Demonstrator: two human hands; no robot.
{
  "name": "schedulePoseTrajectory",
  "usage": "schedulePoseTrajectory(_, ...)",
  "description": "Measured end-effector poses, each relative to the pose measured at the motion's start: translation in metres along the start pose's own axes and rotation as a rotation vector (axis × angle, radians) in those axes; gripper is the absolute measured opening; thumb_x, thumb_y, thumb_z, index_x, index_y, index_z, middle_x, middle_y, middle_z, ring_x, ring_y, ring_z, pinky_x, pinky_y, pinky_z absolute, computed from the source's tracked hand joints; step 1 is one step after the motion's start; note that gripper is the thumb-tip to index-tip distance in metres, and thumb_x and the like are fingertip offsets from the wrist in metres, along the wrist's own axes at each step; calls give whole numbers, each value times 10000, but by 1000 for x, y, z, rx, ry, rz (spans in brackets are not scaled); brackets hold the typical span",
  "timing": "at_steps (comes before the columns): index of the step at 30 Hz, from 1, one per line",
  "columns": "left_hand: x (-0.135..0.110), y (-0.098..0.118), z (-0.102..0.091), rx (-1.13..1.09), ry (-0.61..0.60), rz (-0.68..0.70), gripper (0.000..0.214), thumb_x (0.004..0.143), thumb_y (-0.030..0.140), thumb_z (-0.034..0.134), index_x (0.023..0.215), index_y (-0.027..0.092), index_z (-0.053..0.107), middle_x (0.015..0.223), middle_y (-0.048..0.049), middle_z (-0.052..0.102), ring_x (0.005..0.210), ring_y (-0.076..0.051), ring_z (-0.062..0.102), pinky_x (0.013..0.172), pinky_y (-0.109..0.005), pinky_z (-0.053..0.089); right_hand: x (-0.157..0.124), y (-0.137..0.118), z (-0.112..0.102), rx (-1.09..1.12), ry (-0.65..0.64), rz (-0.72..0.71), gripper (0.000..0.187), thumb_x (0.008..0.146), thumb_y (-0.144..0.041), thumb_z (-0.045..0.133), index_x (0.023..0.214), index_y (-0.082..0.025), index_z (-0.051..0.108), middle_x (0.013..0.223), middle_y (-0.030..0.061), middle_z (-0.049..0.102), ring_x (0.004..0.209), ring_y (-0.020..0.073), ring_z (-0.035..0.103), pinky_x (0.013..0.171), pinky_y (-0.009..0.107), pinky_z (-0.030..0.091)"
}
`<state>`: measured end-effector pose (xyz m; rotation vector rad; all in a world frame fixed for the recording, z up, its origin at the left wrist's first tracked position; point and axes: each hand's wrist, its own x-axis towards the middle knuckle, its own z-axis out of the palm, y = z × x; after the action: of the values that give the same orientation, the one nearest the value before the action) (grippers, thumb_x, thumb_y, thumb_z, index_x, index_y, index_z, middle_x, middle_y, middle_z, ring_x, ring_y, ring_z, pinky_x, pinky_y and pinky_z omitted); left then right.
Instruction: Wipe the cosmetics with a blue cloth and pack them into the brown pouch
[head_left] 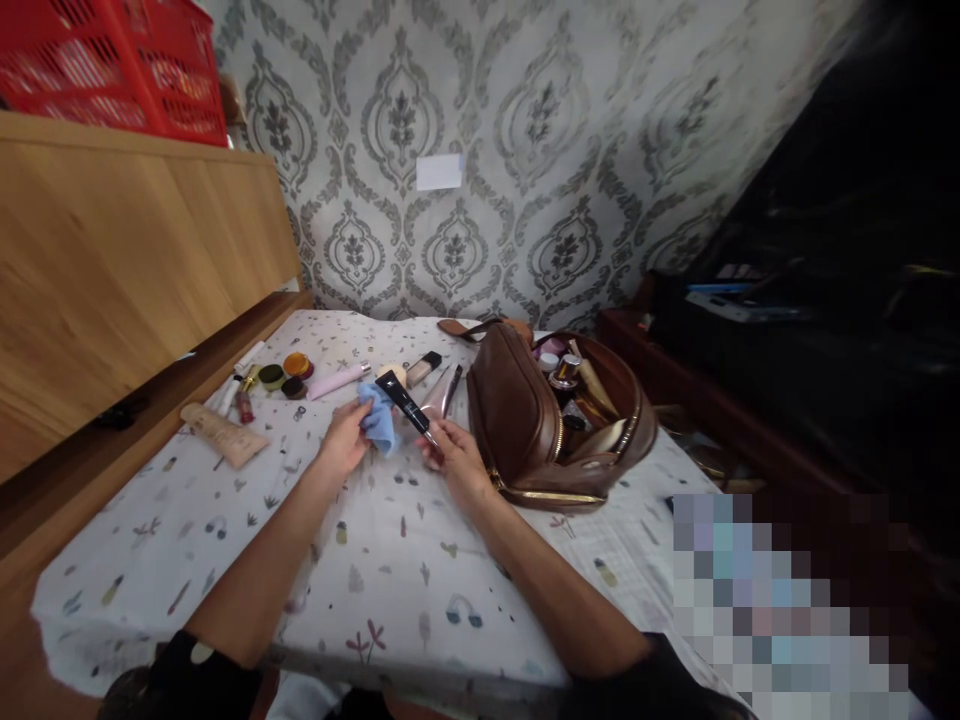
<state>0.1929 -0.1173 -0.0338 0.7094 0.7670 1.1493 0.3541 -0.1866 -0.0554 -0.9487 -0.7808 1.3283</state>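
In my left hand (346,438) is a crumpled light blue cloth (379,420), gripped by the fingers. A slim black cosmetic tube (405,402) slants up and left from my right hand (456,458), which pinches its lower end. The tube's upper part is right beside the cloth; whether they touch, I cannot tell. Just behind the tube lie a small bottle with a black cap (424,368) and a pinkish item with a dark slim end (444,395). To the right of my right hand stands an unzipped brown leather bag (517,400), with several cosmetics inside.
On the left of the patterned cloth-covered table (300,580) lie a beige tube (225,435), a pink tube (339,380), an orange-lidded jar (298,365) and other small cosmetics. A wooden cabinet (135,240) bearing a red basket (112,70) borders the left. Patterned wallpaper stands behind.
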Motion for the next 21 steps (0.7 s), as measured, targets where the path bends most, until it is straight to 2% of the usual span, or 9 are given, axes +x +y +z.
schedulePoseTrajectory(3,-13,-17,13,74,-115,-66,290,671,268,877,789,137,646,655,-14,657,555,-128,620,543,-227,497,0,0,1,26,13,-55,524,625,-594,835,855,-187,600,622,-33,587,513,83,467,452,205,295)
schedulePoseTrajectory(6,-24,-32,24,174,-220,-82,417,608,392,918,854,137,698,692,-13,684,611,-143,639,600,-243,515,0,2,1,-37,6,-102,520,660,-621,801,873,-205,573,541,-95,463,456,70,377,439,205,275)
schedulePoseTrajectory(12,-22,-36,25,181,-90,9,501,561,531,909,782,146,677,590,40,610,513,-94,540,491,-200,420,-5,3,2,-219,-68,-163,458,765,-623,716,910,-237,515,524,-99,449,456,88,377,451,216,283)
schedulePoseTrajectory(18,-14,-25,20,71,-1,80,449,601,494,905,764,153,664,647,24,666,537,-96,577,524,-200,461,-5,1,4,-248,-137,-140,496,737,-647,723,882,-245,472,497,-118,417,415,72,320,432,207,228)
schedulePoseTrajectory(21,-7,-16,13,19,51,121,390,685,474,864,828,159,684,696,7,710,582,-118,636,559,-210,506,-4,3,4,-267,-165,-108,514,712,-653,730,878,-238,476,526,-98,508,404,60,314,414,200,219)
